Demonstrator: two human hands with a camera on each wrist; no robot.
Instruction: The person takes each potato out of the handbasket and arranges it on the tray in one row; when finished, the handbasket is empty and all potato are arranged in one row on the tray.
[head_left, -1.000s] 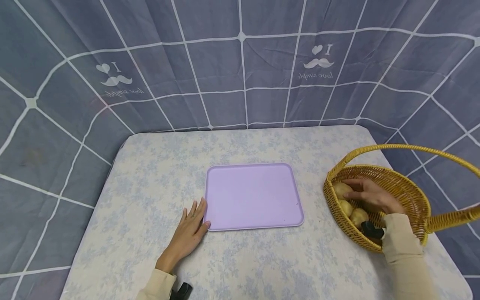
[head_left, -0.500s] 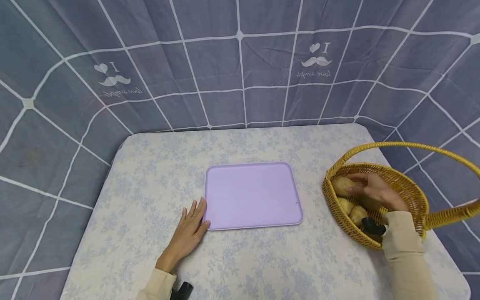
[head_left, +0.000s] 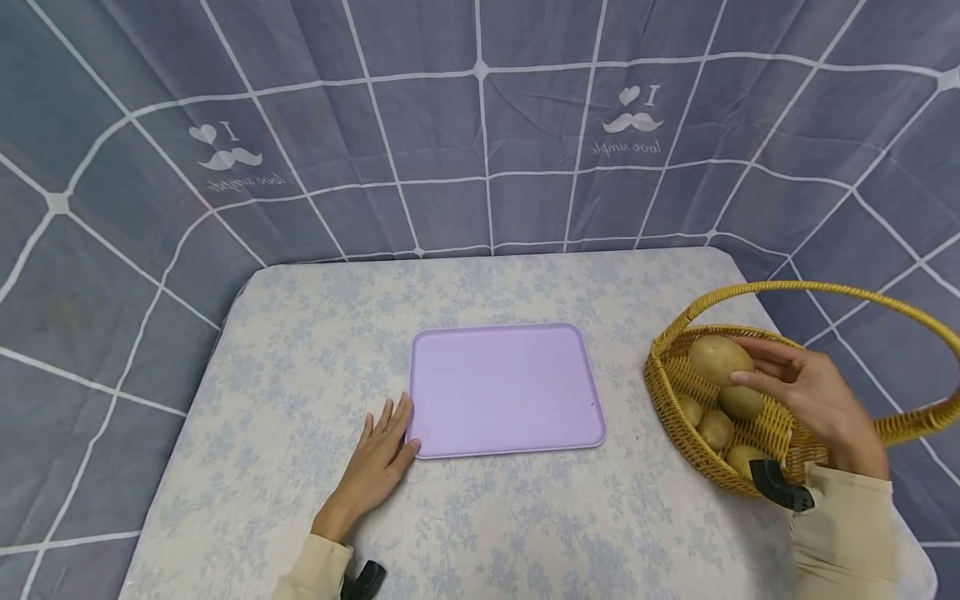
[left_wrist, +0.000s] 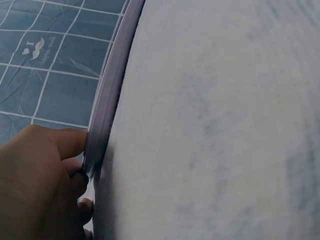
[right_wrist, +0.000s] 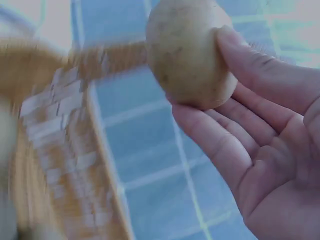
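Pinched between thumb and fingers of my right hand [head_left: 813,392] is a potato [head_left: 720,359], raised above the wicker basket [head_left: 660,400]. The right wrist view shows the same potato [right_wrist: 187,55] at the fingertips, with the thumb on one side. Several more potatoes [head_left: 716,430] lie inside the basket. My left hand [head_left: 373,462] rests flat on the table, its fingers straight and touching the left edge of the lilac tray [head_left: 506,392]. In the left wrist view the thumb and fingertips of that hand [left_wrist: 42,175] meet the tray's rim [left_wrist: 107,90].
The basket's tall handle [head_left: 810,287] arches over its opening at the table's right side. A floral cloth [head_left: 337,333] covers the table. A grey-blue curtain [head_left: 442,125] with white lines stands behind and at both sides.
My right hand has lifted a potato up from among the others and drawn back toward the right, uncovering more potatoes in the basket. The left hand stays at the tray.
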